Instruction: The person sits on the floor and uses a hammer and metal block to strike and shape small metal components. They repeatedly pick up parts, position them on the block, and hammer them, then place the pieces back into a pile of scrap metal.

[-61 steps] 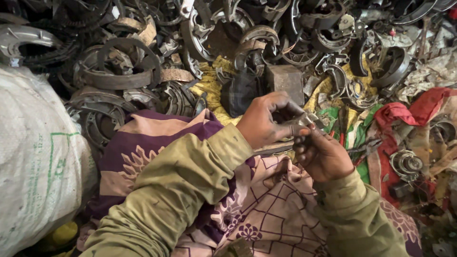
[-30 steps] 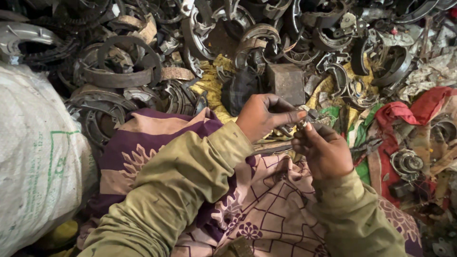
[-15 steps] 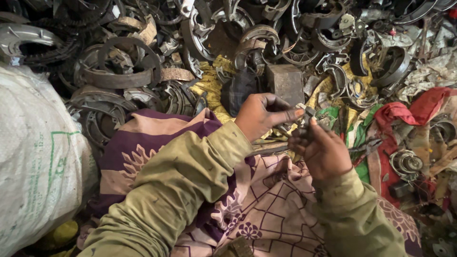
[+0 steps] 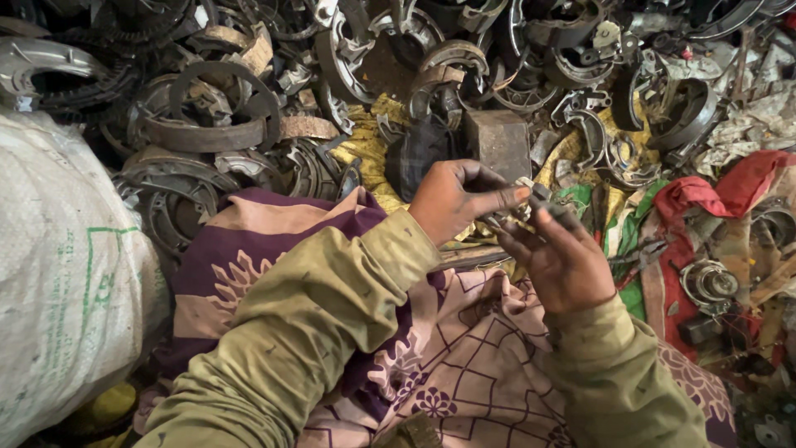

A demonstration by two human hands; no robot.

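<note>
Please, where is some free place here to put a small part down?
The patterned cloth on the lap, between the two sleeves, lies bare. Beyond the left hand and right hand, the heap of brake shoes is crowded; the white sack fills the left.

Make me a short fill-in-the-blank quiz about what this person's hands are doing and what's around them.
Both hands pinch one small ____ part.
The sleeves are olive ____.
A white woven ____ lies beside the left arm.
Curved brake shoes lie in a ____ ahead.

Missing words: metal; green; sack; pile
</note>
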